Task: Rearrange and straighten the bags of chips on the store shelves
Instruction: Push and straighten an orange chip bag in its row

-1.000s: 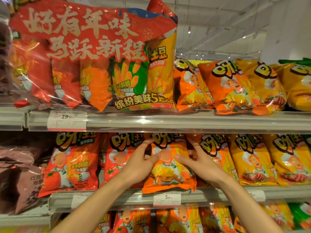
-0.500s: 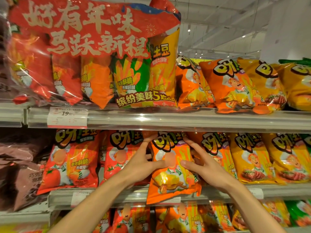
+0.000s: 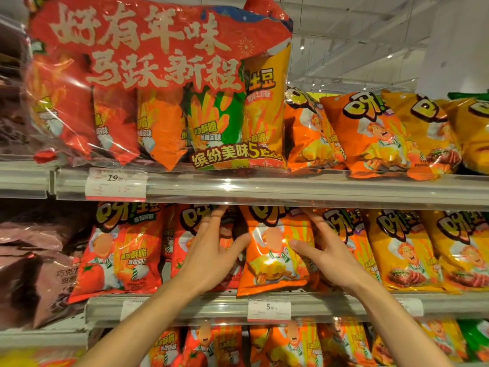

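While the orange chip bag [image 3: 276, 256] stands just below the frame's centre on the middle shelf [image 3: 185, 309], between a red bag [image 3: 124, 251] and a darker orange bag [image 3: 352, 242], the left hand [image 3: 211, 256] and right hand [image 3: 326, 256] flank it with fingers spread and thumbs laid against its front. The step in hand appears to be seating this bag upright in its row, though whether the fingers behind its edges pinch it cannot be told. Next, it likely needs pushing back and squaring with its neighbours.
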